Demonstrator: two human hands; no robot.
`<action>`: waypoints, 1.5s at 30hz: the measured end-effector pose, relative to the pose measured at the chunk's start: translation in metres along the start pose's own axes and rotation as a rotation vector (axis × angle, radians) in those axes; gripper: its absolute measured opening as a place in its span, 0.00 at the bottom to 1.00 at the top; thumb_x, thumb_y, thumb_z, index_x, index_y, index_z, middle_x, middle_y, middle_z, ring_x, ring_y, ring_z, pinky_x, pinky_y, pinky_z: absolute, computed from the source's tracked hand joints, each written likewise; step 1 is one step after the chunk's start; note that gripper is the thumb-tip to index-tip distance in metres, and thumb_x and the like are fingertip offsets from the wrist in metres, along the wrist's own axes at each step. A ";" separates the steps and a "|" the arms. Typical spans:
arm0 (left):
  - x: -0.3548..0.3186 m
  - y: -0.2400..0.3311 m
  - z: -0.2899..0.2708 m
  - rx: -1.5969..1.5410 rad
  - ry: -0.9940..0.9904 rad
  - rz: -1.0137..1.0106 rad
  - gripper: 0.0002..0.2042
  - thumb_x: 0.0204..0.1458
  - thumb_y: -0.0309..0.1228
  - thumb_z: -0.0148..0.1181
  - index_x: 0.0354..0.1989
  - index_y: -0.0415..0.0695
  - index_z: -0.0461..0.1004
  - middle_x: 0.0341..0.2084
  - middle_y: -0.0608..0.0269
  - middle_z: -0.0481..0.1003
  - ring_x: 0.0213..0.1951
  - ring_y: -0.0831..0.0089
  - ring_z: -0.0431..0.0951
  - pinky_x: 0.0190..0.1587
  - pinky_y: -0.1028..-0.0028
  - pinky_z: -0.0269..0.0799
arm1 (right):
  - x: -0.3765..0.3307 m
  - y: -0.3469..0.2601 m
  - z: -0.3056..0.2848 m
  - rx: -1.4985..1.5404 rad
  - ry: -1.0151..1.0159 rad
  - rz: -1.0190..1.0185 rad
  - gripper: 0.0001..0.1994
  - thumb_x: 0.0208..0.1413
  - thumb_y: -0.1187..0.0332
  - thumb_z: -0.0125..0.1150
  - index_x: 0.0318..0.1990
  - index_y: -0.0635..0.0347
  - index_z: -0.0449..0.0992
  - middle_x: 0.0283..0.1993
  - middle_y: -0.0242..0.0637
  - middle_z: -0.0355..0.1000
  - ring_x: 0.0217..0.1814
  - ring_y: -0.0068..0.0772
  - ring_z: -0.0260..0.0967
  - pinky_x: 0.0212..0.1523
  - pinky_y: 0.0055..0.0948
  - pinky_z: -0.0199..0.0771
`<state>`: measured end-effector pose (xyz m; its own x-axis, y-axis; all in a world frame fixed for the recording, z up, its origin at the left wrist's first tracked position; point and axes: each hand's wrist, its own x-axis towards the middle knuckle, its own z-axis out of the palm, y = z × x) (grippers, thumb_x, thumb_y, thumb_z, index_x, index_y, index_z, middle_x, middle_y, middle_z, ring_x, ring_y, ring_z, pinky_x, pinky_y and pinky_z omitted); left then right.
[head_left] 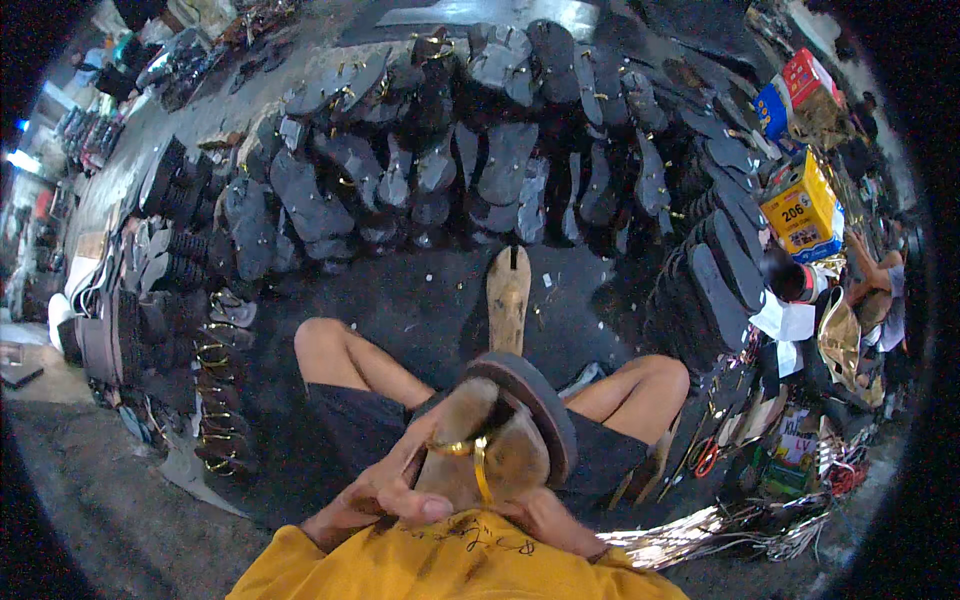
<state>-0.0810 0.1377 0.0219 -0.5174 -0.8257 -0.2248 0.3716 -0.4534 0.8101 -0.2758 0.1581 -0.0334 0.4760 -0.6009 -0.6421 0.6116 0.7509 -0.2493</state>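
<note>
Sandal (pixel 505 435), brown in its footbed with a thick dark sole turned up along its right edge, sits in the person's lap between the two bare knees, tilted with its toe pointing away from the body. A thin gold strap (pixel 470 452) crosses the footbed and runs down toward the heel. The left hand (pixel 385 492) has its grip closed on the near left side of the sandal, thumb lying flat across the heel end just above the yellow shirt (pixel 450 565). The right hand (pixel 548 520) is mostly hidden under the sandal's heel and the shirt; it touches the sandal from below, but whether its fingers are closed around it cannot be told. Just beyond the sandal's toe, a wooden foot-shaped last (pixel 508 295) stands upright on the dark floor (pixel 420 290). Farther out, a wide arc of dark sandal soles (pixel 500 160) lies spread in overlapping rows. To the left, stacks of soles with gold straps (pixel 215 380) are piled near the left knee. At the right stand a yellow carton (pixel 800 210) and another seated person (pixel 875 285).
</note>
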 end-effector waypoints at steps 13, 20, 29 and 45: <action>0.079 -0.017 0.005 0.066 0.342 0.033 0.28 0.68 0.40 0.59 0.71 0.36 0.64 0.58 0.57 0.74 0.59 0.69 0.76 0.64 0.69 0.72 | 0.006 -0.018 0.013 -0.853 0.086 -0.921 0.69 0.41 0.62 0.87 0.80 0.51 0.32 0.72 0.52 0.60 0.72 0.48 0.65 0.69 0.46 0.70; 0.044 -0.008 -0.014 0.710 0.405 0.041 0.12 0.76 0.37 0.50 0.42 0.43 0.73 0.27 0.77 0.68 0.31 0.84 0.67 0.32 0.77 0.65 | -0.008 -0.039 -0.003 -0.377 -0.240 -0.465 0.70 0.38 0.54 0.86 0.82 0.51 0.34 0.77 0.47 0.54 0.79 0.48 0.57 0.76 0.48 0.61; 0.018 -0.090 -0.052 -0.397 0.063 -0.074 0.16 0.71 0.37 0.58 0.62 0.46 0.69 0.53 0.64 0.75 0.53 0.68 0.78 0.54 0.67 0.76 | -0.051 -0.052 0.062 -0.255 -0.154 -0.455 0.62 0.47 0.54 0.76 0.81 0.62 0.35 0.79 0.49 0.50 0.79 0.51 0.55 0.76 0.47 0.58; 0.098 -0.034 -0.020 -0.368 0.215 -0.195 0.42 0.68 0.68 0.40 0.79 0.47 0.57 0.73 0.51 0.67 0.71 0.55 0.70 0.74 0.54 0.64 | 0.026 -0.049 0.024 -0.871 -0.056 -0.928 0.63 0.52 0.74 0.68 0.82 0.54 0.19 0.87 0.46 0.28 0.89 0.45 0.28 0.83 0.45 0.42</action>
<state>-0.1289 0.0650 -0.0386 -0.4480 -0.7464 -0.4921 0.5521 -0.6639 0.5044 -0.2778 0.0992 -0.0210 0.1331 -0.9896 0.0540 0.1223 -0.0377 -0.9918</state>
